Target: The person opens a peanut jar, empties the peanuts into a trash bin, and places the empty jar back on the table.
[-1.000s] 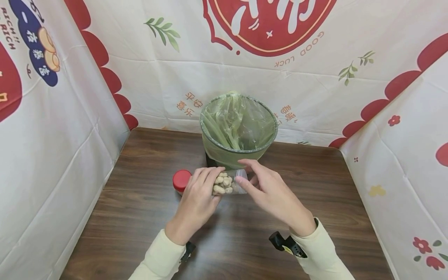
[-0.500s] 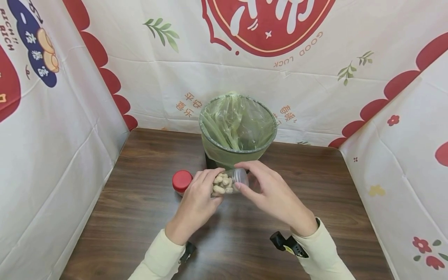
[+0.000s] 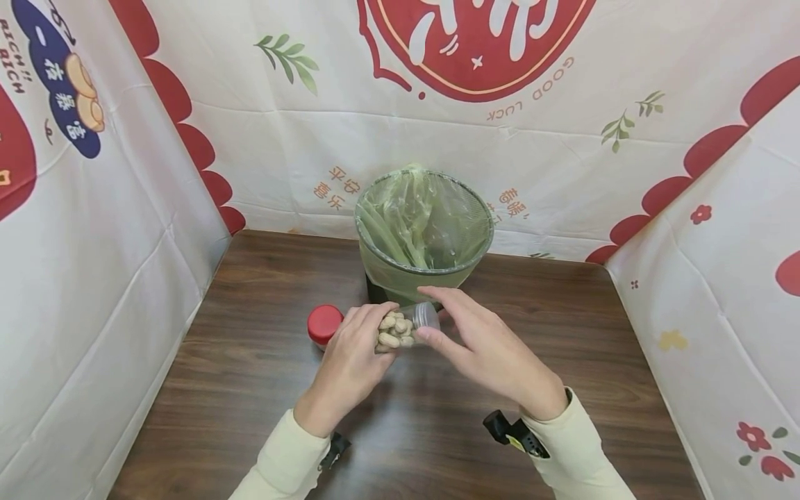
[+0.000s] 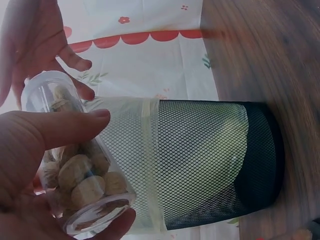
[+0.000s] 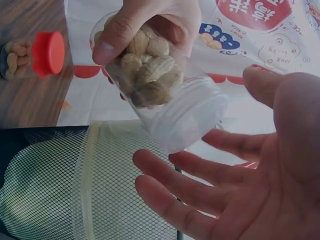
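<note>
Slanting between hands (image 3: 353, 351) (image 3: 490, 347) — peanut jar (image 3: 405, 326)

From my remote station, the head view shows bright, even light that seems to fall from above, whitening the cloth (image 3: 237, 132), laying a pale sheen on the dark counter (image 3: 400, 430) and a soft-edged shadow beside the left hand (image 3: 356, 354). I find both wrist views hazier and softer, with the cloth washed pale in places and small highlights along the clear jar (image 5: 170, 110).
</note>
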Motion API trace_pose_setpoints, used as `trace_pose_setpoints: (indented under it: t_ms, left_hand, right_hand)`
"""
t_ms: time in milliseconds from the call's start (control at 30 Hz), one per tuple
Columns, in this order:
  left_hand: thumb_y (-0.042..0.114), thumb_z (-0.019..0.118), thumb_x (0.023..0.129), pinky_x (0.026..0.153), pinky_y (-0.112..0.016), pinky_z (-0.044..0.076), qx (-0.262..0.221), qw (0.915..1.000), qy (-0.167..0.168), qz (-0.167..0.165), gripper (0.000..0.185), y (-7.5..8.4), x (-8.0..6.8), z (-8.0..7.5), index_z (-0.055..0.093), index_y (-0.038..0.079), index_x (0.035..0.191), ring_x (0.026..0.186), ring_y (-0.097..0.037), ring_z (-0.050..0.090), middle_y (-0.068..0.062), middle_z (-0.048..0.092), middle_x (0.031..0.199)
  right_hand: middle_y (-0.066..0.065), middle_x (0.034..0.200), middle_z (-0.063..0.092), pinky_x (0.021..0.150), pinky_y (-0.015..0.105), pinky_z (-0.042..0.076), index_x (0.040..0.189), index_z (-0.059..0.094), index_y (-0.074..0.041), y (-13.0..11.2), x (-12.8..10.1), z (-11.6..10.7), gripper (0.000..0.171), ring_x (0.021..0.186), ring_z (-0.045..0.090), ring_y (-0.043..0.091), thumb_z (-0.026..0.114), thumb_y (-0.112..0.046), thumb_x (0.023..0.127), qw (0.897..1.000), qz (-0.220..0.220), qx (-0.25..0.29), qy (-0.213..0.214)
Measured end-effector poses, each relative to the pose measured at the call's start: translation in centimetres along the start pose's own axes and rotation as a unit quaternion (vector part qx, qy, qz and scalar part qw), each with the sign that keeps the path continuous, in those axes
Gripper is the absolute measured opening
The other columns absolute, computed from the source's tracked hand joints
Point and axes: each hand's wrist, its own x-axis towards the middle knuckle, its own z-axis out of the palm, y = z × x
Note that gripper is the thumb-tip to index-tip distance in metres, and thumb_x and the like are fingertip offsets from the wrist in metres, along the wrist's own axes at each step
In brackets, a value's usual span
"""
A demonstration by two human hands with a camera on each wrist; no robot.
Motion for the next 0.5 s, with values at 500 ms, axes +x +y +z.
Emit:
trace_pose_setpoints:
  t_ms: [500]
  left_hand:
    - [0.004,0.094,0.077,0.093,-0.043,0.059,-0.039,0.9975,-0.054,-0.021,0.064,-0.33,0.31,-0.34,0.069,0.014,0.136,0.110,-0.023,0.064,-0.003,0.073,0.126]
  right_hand:
    - [-0.006,0.132,0.070,0.093,0.041,0.060,0.141,0.063,-0.017,0.21,-0.04,-0.02,0.042,0.108,0.069,0.009,0.076,-0.028,0.103,0.999,-0.036,0.002,0.008]
